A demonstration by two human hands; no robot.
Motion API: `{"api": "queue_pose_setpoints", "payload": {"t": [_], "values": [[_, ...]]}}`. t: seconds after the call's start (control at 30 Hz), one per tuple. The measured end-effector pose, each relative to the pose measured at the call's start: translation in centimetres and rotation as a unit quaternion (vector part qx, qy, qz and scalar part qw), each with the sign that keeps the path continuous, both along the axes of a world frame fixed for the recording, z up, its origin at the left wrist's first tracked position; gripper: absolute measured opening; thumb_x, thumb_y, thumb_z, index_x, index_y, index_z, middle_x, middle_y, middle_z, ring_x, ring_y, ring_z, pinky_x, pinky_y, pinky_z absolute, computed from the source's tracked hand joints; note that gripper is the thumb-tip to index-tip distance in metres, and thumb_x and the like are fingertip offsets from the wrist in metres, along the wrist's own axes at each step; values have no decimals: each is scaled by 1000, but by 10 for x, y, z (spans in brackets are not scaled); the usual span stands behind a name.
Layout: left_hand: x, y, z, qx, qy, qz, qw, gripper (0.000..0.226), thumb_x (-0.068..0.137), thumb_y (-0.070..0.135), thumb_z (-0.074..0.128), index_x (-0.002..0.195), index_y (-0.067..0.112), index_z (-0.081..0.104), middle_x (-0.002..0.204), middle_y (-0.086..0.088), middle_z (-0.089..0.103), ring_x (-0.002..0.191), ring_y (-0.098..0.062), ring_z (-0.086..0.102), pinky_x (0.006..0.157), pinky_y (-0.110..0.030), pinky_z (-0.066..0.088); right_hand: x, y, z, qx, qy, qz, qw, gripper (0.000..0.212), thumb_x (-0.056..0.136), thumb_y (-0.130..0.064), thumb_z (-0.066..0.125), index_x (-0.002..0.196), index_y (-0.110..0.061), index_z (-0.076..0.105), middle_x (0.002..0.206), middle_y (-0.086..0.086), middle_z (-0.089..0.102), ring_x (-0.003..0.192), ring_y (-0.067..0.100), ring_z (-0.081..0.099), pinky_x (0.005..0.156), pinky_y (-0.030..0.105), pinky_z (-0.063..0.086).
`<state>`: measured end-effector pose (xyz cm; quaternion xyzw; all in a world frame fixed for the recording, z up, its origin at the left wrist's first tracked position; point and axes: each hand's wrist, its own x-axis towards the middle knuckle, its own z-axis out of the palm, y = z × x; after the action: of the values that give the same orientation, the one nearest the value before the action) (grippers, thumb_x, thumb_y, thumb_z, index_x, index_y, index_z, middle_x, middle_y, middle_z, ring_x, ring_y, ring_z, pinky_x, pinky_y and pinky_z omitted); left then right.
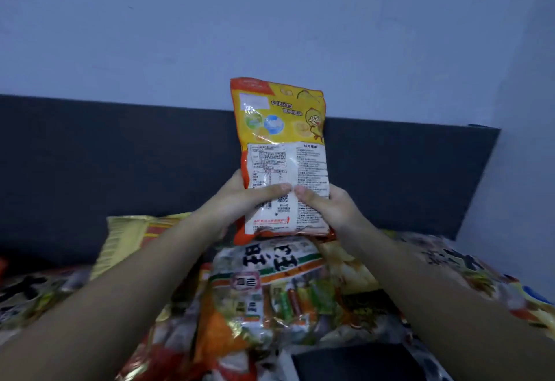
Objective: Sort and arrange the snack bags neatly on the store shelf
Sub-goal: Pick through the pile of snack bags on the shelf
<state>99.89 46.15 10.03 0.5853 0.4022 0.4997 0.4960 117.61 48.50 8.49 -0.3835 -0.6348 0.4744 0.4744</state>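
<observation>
Both hands grasp 1 glossy orange and yellow plastic snack bag (280, 140), holding it upright in the middle of the view. Its back faces the camera: a cartoon duck and round pictures on the yellow upper half, a white panel of small print on the lower half. The left hand (237, 200) grips the bag's lower left edge, with its thumb lying across the white panel. The right hand (326, 205) grips the lower right edge in the same way. The 2 thumb tips nearly meet at the centre of the panel; the other fingers are hidden behind the bag.

The bag's bottom edge hangs just above a heap of snack bags lying flat below it. Directly under it is a large clear-windowed bag with bold black characters and a green and orange stripe (270, 266), with small wrapped sticks showing through its window. To the left lies a pale yellow bag with a crimped edge (126, 236), partly under the left forearm. To the right lies another bag with black characters on a mottled print (450, 263).

A dark grey flat back panel (120, 146) stands behind the heap, and a pale blue-grey wall (270, 20) rises above it. The held bag's top reaches past the panel's upper edge. A dark flat surface (354, 362) shows at the bottom edge.
</observation>
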Motion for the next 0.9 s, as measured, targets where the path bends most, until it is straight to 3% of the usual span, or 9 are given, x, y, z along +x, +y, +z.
{"api": "queue_pose_setpoints", "payload": {"t": [0.07, 0.13, 0.27, 0.33, 0.43, 0.6, 0.73, 0.9], "values": [[-41, -25, 0, 22, 40, 13, 999, 50, 77, 14, 74, 120, 30, 52, 108, 9, 71, 97, -10, 68, 75, -22, 56, -40, -10, 1, 3, -14, 44, 999, 61, 63, -51, 72, 116, -21, 64, 109, -5, 70, 102, 13, 66, 96, 39, 49], [-83, -51, -2, 22, 60, 46, 997, 56, 74, 13, 76, 121, 30, 50, 108, 11, 71, 98, -10, 68, 73, -21, 55, -83, -23, -1, -3, -16, 96, 995, 60, 66, -50, 71, 119, -22, 62, 112, -6, 70, 104, 13, 65, 98, 39, 48], [-173, -115, -12, 36, 68, 158, 984, 48, 65, 20, 83, 105, 33, 61, 109, -6, 70, 92, -21, 68, 73, -27, 55, -181, -55, -5, -7, -22, 185, 982, 55, 70, -44, 71, 119, -23, 61, 112, -6, 69, 102, 11, 66, 91, 32, 52], [-219, -148, -20, 31, 62, 256, 964, 63, 60, 33, 86, 114, 28, 55, 117, -11, 64, 84, -18, 65, 64, -24, 51, -234, -72, -11, -19, -17, 221, 975, 47, 74, -35, 73, 117, -20, 62, 111, -3, 70, 98, 11, 68, 84, 28, 55], [-293, -200, -35, 31, 13, 357, 933, 83, 61, 34, 81, 131, 18, 39, 124, 0, 61, 102, -15, 64, 68, -26, 53, -323, -109, -21, -45, -6, 284, 958, 35, 80, -18, 71, 113, -19, 61, 108, -2, 70, 90, 9, 69, 70, 20, 56], [-397, -289, -54, 10, -5, 390, 921, 69, 74, 0, 75, 129, 20, 41, 115, -2, 68, 100, -22, 68, 76, -39, 58, -453, -172, -43, -71, -11, 364, 929, 33, 79, -14, 72, 111, -19, 63, 109, 0, 70, 99, 17, 67, 87, 33, 54], [-460, -346, -69, 5, -9, 425, 905, 66, 73, -6, 73, 125, 26, 45, 116, 0, 66, 95, -20, 70, 70, -39, 60, -530, -213, -57, -72, -44, 405, 910, 33, 80, -12, 72, 110, -17, 62, 103, -2, 70, 86, 7, 69, 69, 20, 54], [-532, -385, -92, 0, -22, 455, 890, 75, 73, -2, 75, 131, 33, 44, 124, -2, 62, 102, -28, 67, 75, -49, 57, -613, -245, -69, -59, -93, 434, 894, 35, 79, -15, 74, 111, -17, 60, 106, -2, 70, 94, 12, 66, 84, 29, 53]]}}
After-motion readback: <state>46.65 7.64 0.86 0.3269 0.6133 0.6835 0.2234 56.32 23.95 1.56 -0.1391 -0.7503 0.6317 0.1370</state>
